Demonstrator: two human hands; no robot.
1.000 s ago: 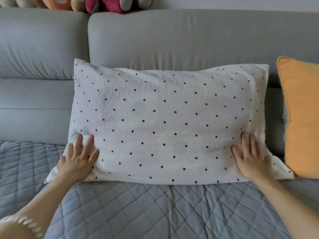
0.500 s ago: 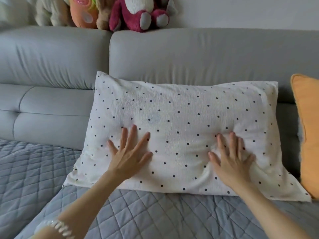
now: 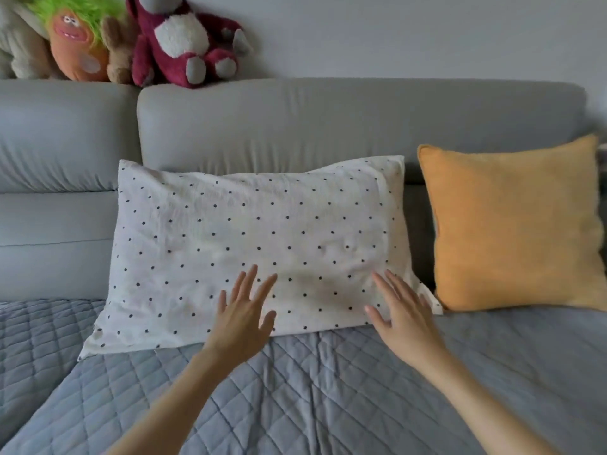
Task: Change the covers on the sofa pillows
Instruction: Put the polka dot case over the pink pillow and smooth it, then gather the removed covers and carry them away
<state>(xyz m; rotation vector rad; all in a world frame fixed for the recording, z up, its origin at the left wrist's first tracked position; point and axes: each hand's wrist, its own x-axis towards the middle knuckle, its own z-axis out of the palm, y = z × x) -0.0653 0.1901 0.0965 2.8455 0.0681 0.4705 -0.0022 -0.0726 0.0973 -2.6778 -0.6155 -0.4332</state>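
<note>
The dotted pillow (image 3: 256,247) leans against the grey sofa back (image 3: 328,126), its lower edge on the quilted seat cover (image 3: 295,399). The left hand (image 3: 241,320) and right hand (image 3: 404,320) sit at that lower edge, fingers straight and spread over the fabric (contact cannot be told). An orange cushion (image 3: 515,224) stands just beside, to the right.

1 head-worn view looks forward and down, fairly close, probably from standing, toward the sofa (image 3: 328,126) backrest.
</note>
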